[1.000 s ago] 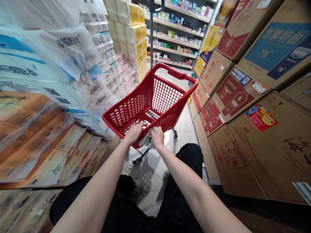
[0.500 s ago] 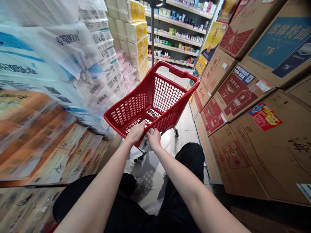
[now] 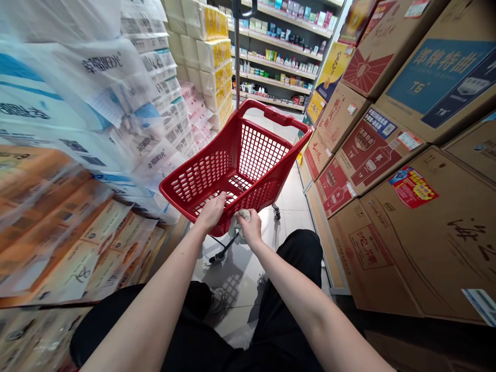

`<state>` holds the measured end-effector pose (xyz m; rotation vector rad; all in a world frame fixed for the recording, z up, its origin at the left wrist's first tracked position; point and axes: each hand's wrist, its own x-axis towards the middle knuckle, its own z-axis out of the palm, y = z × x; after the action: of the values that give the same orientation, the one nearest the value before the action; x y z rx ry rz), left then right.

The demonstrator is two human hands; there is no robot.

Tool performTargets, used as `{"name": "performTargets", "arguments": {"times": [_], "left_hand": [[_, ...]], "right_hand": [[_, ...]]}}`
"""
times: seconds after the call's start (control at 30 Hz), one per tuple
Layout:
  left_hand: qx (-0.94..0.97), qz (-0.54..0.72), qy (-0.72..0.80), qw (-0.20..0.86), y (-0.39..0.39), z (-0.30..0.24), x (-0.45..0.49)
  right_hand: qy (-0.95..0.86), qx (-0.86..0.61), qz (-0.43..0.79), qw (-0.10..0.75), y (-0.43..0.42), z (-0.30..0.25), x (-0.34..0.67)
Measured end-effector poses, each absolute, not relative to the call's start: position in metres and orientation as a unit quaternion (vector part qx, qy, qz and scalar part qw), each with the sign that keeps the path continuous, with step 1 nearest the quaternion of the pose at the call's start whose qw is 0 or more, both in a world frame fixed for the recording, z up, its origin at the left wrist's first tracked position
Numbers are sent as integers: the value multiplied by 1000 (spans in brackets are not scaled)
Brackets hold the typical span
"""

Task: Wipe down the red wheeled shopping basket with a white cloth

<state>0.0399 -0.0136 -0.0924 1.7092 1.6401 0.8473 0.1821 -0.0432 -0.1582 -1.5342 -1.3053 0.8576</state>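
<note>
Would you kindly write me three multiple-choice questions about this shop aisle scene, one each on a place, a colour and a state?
1. On which side of the wheeled shopping basket are the cardboard cartons printed with bottles stacked?
A. The person's left
B. The person's right
C. Only on the far shelves

2. What colour is the basket?
A. Red
B. Blue
C. Black

3. What is the right hand gripping?
A. A bottle
B. Nothing
C. A crumpled pale cloth

Answers:
1. B, because the cartons line the right side of the aisle.
2. A, because its rim and mesh walls are red.
3. C, because the cloth is bunched in that hand at the basket's rim.
</note>
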Motion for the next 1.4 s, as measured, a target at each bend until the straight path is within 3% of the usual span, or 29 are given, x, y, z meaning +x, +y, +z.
{"name": "performTargets", "arguments": {"times": [0.2, 0.43, 0.57, 0.67, 1.0, 1.4], "left_hand": [[643, 314, 622, 318, -14, -88, 41], [652, 284, 636, 299, -14, -84, 42], [653, 310, 616, 313, -13, -87, 41], [639, 328, 617, 322, -11, -92, 39], [615, 375, 615, 321, -7, -98, 37], [515, 469, 587, 414, -3, -98, 41]], "right_hand": [[-502, -591, 372, 510, -52, -160, 161], [-538, -537, 411, 503, -43, -150, 177], [-511, -535, 335, 583, -33, -119, 193], [-543, -538, 242, 597, -12, -93, 208], [-746, -566, -4, 349, 44, -77, 228], [-816, -530, -25, 229, 3, -79, 180]]}}
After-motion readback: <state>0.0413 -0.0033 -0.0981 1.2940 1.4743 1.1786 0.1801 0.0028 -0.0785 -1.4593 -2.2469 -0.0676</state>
